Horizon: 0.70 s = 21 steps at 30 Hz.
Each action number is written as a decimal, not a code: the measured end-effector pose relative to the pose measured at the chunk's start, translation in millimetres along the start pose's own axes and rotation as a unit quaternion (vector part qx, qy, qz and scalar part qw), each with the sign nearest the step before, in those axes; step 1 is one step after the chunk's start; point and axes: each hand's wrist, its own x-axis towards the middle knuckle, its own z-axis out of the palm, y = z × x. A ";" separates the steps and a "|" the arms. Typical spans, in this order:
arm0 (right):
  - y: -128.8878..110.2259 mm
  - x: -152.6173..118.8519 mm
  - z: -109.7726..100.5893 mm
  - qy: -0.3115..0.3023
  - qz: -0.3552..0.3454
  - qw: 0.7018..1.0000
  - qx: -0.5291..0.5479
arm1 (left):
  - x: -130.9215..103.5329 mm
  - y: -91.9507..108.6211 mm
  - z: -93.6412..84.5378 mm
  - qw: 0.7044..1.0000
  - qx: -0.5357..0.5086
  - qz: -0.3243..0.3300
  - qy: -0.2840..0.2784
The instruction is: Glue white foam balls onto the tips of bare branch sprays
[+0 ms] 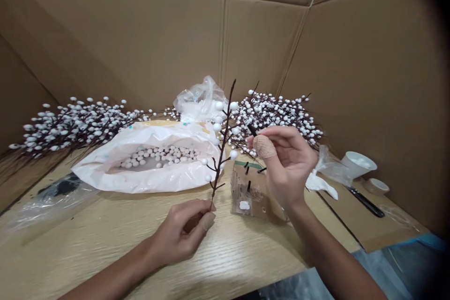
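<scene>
Pinched at its lower end by my left hand (184, 232), a dark brown artificial berry branch (221, 152) stands almost upright. White balls sit on several of its twigs, while some lower twig tips are bare. My right hand (286, 164), raised to the right of the branch, is closed on a short black stick (252, 130); its thumb wears a tan covering. Below that hand is a small cardboard block (260, 206) with several black pieces stuck in it and a white lump on its front. An open white bag (140, 183) holds many loose white balls (165, 155).
Piles of white-berry branches lie at the back left (70, 124) and back right (277, 112), with a clear plastic bag (202, 98) between them. A white cup (358, 164), a tape roll (377, 186) and a black-handled knife (367, 201) are at right. Cardboard walls (140, 33) enclose the table.
</scene>
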 end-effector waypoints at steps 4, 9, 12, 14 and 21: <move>-0.2 -0.6 -1.6 -0.013 0.010 1.000 0.013 | -0.6 -1.5 0.4 1.000 0.006 -0.008 -0.005; 0.4 -1.2 -1.5 -0.017 0.019 0.999 0.019 | -1.3 -0.7 0.5 1.000 0.016 -0.008 -0.012; 0.5 -0.8 -0.7 -0.016 0.024 0.999 0.014 | -1.2 0.2 0.4 1.000 0.021 0.001 -0.005; 0.5 -0.4 -0.3 -0.013 0.028 0.999 0.009 | -1.0 0.1 0.4 1.000 0.027 0.006 -0.004; 1.5 -0.5 -0.3 -0.013 0.042 0.999 -0.007 | -0.9 -1.0 0.6 0.999 0.032 0.013 -0.006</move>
